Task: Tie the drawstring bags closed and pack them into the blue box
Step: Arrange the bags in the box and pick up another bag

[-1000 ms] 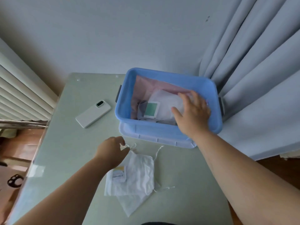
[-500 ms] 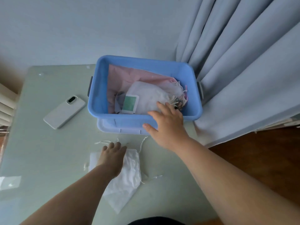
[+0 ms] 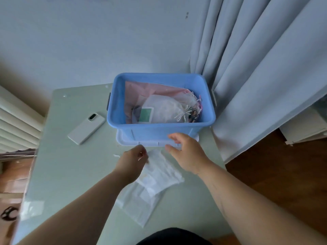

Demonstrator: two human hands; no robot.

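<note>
Bag (image 3: 159,175) in left hand (image 3: 131,161) (curled), right hand (image 3: 187,154) spread — hovering

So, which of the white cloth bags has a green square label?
The white cloth drawstring bag lying inside the blue plastic box. The white cloth bags on the pale green table show no green label.

- This looks like a home, a lived-in private room rather than a workplace.
- Long pale curtains (image 3: 265,68) hang in heavy folds down to a dark wooden floor (image 3: 265,188).
- A white slatted fixture (image 3: 16,124), either a radiator or blinds, lines the left side by the plain painted wall (image 3: 88,41).
- A small glass-topped counter (image 3: 70,174) carries a phone (image 3: 86,128) and a blue box (image 3: 159,133) of the household plastic kind.
</note>
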